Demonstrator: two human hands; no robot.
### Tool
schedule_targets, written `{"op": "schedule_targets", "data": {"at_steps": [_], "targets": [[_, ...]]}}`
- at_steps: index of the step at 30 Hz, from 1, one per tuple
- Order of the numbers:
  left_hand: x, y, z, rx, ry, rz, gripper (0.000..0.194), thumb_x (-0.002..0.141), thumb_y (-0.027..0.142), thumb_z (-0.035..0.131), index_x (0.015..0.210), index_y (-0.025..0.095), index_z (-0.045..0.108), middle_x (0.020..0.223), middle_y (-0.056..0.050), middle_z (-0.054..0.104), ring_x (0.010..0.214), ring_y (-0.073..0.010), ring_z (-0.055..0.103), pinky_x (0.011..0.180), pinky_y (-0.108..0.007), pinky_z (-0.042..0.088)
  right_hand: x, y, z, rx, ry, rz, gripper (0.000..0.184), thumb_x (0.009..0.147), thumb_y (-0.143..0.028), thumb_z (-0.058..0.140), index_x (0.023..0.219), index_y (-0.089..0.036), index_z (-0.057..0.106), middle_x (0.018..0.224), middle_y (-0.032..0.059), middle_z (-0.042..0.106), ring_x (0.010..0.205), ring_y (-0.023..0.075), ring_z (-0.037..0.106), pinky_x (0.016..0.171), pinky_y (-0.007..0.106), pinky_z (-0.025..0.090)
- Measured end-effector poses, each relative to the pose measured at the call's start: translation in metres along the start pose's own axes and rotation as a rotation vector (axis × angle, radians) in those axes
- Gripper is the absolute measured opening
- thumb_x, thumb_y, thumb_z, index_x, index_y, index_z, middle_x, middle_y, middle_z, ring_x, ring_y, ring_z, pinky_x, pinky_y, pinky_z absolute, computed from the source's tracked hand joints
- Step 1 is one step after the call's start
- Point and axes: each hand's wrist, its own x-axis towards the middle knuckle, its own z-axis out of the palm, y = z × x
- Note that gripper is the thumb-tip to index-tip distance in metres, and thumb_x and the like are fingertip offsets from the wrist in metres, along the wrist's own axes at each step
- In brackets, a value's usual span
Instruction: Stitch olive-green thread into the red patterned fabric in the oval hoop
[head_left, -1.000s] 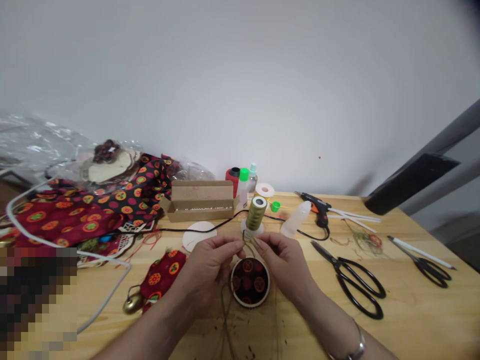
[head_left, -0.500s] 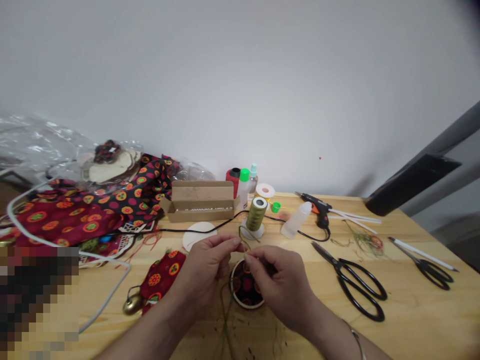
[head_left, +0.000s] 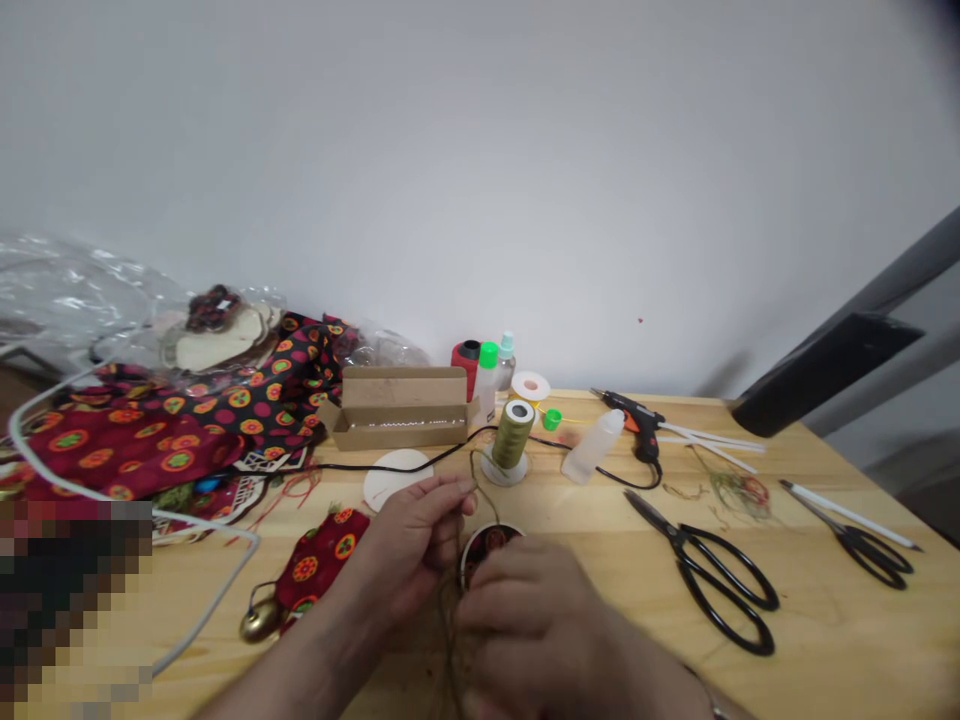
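Note:
My left hand is closed in a pinch on olive-green thread, its fingertips just in front of the thread spool. Strands of thread hang below these fingers. My right hand is blurred by motion, its fingers curled inward beside the strands; what they hold is hidden. Behind and partly under the right hand lies a round piece with a pale rim and dark patterned fabric. Left of my left hand rests dark red patterned fabric, with a brass bell beside it.
Large black-handled scissors, smaller scissors and a glue gun lie at right. A white bottle leans nearby. A cardboard box stands at the back. Patterned cloth and a white cable occupy the left.
My right hand has moved down and towards me, away from the left fingertips, and now covers more of the round piece. My left hand stays nearly in place, still pinching.

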Motion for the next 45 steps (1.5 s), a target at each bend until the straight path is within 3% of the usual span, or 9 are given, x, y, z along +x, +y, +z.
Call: {"op": "schedule_targets", "data": {"at_steps": [3, 6, 10, 14, 18, 23, 28, 36, 45], "targets": [[-0.002, 0.0, 0.001, 0.006, -0.017, 0.0, 0.018, 0.065, 0.021, 0.067, 0.058, 0.012, 0.052, 0.051, 0.007, 0.044, 0.035, 0.0011, 0.018, 0.033, -0.014, 0.01, 0.004, 0.009, -0.01, 0.091, 0.247, 0.391, 0.021, 0.077, -0.012, 0.046, 0.058, -0.019, 0.052, 0.068, 0.0048, 0.057, 0.064, 0.0148, 0.052, 0.063, 0.03, 0.04], [-0.003, 0.0, 0.002, 0.02, -0.028, 0.006, 0.016, 0.065, 0.018, 0.066, 0.058, 0.012, 0.053, 0.051, 0.006, 0.046, 0.035, 0.0008, 0.02, 0.033, -0.014, 0.011, 0.009, 0.021, -0.011, 0.288, 0.463, 0.698, 0.009, 0.076, -0.015, 0.048, 0.076, -0.016, 0.057, 0.083, 0.0082, 0.059, 0.082, 0.0186, 0.054, 0.075, 0.034, 0.041], [-0.004, -0.003, 0.002, 0.031, -0.069, -0.002, 0.01, 0.069, 0.018, 0.064, 0.063, 0.012, 0.058, 0.05, 0.006, 0.048, 0.034, 0.0007, 0.024, 0.034, -0.013, 0.015, 0.014, 0.025, -0.006, 0.929, 0.406, 0.929, 0.025, 0.074, -0.023, 0.055, 0.098, -0.015, 0.054, 0.09, 0.0074, 0.061, 0.083, 0.0169, 0.057, 0.069, 0.028, 0.045], [-0.007, -0.006, 0.004, 0.03, -0.117, -0.019, 0.01, 0.069, 0.018, 0.064, 0.062, 0.012, 0.061, 0.046, 0.005, 0.049, 0.034, 0.0001, 0.031, 0.033, -0.013, 0.016, 0.016, 0.019, -0.006, 1.093, 0.295, 0.948, 0.035, 0.076, -0.033, 0.057, 0.106, -0.016, 0.049, 0.071, 0.0014, 0.061, 0.059, 0.0109, 0.056, 0.051, 0.021, 0.042], [-0.008, -0.009, 0.008, 0.027, -0.128, -0.037, 0.011, 0.069, 0.017, 0.064, 0.059, 0.013, 0.061, 0.038, 0.007, 0.044, 0.031, -0.0006, 0.031, 0.033, -0.013, 0.016, 0.016, 0.019, -0.004, 1.055, 0.239, 1.007, 0.039, 0.073, -0.036, 0.061, 0.104, -0.015, 0.051, 0.056, -0.0037, 0.054, 0.037, 0.005, 0.041, 0.036, 0.017, 0.032], [-0.007, -0.01, 0.008, 0.117, -0.104, -0.031, 0.016, 0.068, 0.022, 0.066, 0.056, 0.012, 0.06, 0.041, 0.006, 0.047, 0.028, 0.0009, 0.025, 0.031, -0.015, 0.012, 0.014, 0.024, -0.003, 0.891, 0.355, 1.077, 0.026, 0.072, -0.036, 0.061, 0.086, -0.014, 0.063, 0.057, -0.001, 0.057, 0.045, 0.0069, 0.045, 0.041, 0.019, 0.037], [-0.007, -0.014, 0.005, 0.206, -0.115, -0.01, 0.016, 0.069, 0.025, 0.065, 0.06, 0.012, 0.061, 0.047, 0.005, 0.052, 0.03, 0.0004, 0.028, 0.032, -0.016, 0.011, 0.015, 0.026, -0.01, 0.761, 0.346, 1.022, 0.021, 0.072, -0.032, 0.061, 0.069, -0.012, 0.067, 0.058, 0.0015, 0.059, 0.053, 0.0098, 0.049, 0.048, 0.021, 0.04], [-0.007, -0.013, 0.005, 0.211, -0.095, -0.025, 0.015, 0.068, 0.024, 0.065, 0.06, 0.013, 0.061, 0.045, 0.006, 0.049, 0.03, 0.0005, 0.027, 0.032, -0.017, 0.01, 0.016, 0.027, -0.007, 0.886, 0.4, 1.077, 0.018, 0.066, -0.031, 0.066, 0.067, -0.012, 0.065, 0.058, 0.0006, 0.059, 0.052, 0.0095, 0.049, 0.049, 0.022, 0.038], [-0.006, -0.013, 0.006, 0.284, -0.087, -0.02, 0.017, 0.068, 0.025, 0.065, 0.056, 0.013, 0.059, 0.043, 0.005, 0.05, 0.029, 0.0003, 0.026, 0.032, -0.016, 0.01, 0.017, 0.027, -0.011, 0.816, 0.426, 1.104, 0.017, 0.065, -0.025, 0.065, 0.057, -0.011, 0.059, 0.047, -0.0029, 0.051, 0.045, 0.0071, 0.039, 0.045, 0.021, 0.029]]}}
